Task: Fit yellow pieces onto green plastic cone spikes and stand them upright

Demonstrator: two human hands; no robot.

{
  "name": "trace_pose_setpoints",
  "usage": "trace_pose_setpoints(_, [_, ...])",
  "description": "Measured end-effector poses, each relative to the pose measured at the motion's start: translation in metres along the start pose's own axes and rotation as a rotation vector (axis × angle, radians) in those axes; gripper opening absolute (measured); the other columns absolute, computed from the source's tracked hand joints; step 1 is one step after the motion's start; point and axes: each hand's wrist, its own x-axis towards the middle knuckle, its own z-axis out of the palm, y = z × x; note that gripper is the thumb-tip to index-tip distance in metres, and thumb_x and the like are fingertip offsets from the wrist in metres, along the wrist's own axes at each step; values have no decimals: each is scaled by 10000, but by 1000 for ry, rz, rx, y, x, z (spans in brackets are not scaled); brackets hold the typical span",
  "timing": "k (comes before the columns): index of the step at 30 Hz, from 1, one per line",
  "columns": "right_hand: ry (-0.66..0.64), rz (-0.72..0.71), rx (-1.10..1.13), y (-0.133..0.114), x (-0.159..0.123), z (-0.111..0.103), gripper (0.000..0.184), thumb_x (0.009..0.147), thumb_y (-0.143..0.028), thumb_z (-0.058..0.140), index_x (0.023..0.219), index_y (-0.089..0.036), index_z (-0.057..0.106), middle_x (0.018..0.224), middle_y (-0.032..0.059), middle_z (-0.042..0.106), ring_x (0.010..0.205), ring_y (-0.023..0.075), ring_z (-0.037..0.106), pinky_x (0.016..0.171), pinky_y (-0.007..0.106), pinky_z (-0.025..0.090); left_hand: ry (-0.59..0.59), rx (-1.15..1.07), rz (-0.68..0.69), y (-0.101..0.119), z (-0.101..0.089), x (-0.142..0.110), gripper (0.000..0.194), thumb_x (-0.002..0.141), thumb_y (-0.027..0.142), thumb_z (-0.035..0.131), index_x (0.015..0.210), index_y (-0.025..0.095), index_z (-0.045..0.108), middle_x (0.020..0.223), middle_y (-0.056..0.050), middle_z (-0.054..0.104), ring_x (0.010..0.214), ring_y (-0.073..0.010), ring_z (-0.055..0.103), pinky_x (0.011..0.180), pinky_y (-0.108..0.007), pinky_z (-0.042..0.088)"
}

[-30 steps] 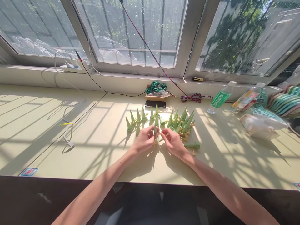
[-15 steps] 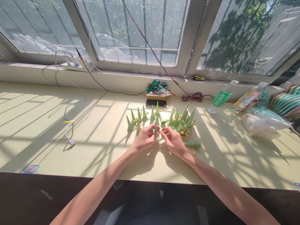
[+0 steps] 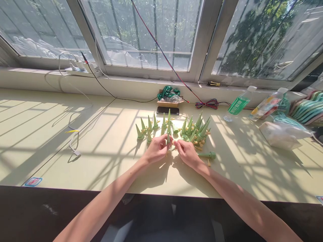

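My left hand is closed on a green plastic cone that points upward between its fingers. Close beside it, my right hand pinches a small yellow plastic piece against the cone's side; most of that piece is hidden by the fingertips. Several similar green cones stand upright behind my left hand. A denser cluster of cones, with small yellow pieces among them, is behind my right hand. One green tube-like part lies on its side to the right of my right wrist.
Beyond the cones, a black phone lies before a small box of green material. Bottles and a white plastic bag are at the right. A white cable trails over the table at the left.
My right hand's fingers have closed in more tightly around the small yellow piece. My left hand and its cone have shifted only slightly.
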Motion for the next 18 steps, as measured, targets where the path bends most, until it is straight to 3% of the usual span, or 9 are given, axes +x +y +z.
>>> trace_pose_setpoints(5, [7, 22, 57, -4, -1, -1, 258, 1002, -429, 496, 959, -189, 582, 784, 12, 623, 540, 113, 491, 540, 249, 365, 45, 4, -20, 3, 0, 1, 110, 892, 236, 580, 929, 143, 625, 794, -12, 625, 541, -72, 465, 474, -191, 432])
trace_pose_setpoints(8, [-5, -3, 65, -5, 0, -1, 222, 991, -406, 512, 1004, -193, 573, 919, 52, 660, 613, 132, 568, 573, 253, 418, 50, 15, -18, 3, 0, 1, 102, 886, 230, 578, 923, 146, 623, 815, -15, 634, 536, -68, 457, 473, -191, 432])
trace_pose_setpoints(12, [-19, -16, 52, -3, 0, -1, 220, 1001, -393, 483, 951, -194, 563, 855, 40, 635, 655, 148, 568, 604, 256, 424, 33, 11, -9, 2, 0, 1, 98, 881, 222, 579, 926, 148, 624, 829, -18, 637, 539, -71, 468, 468, -191, 431])
trace_pose_setpoints(18, [-4, -34, -33, -3, -1, -3, 318, 1027, -379, 425, 771, -203, 493, 625, -39, 436, 549, 116, 374, 554, 251, 305, -16, -1, 1, 7, -1, 0, 117, 879, 251, 609, 937, 152, 632, 840, -22, 644, 531, -70, 471, 450, -188, 407])
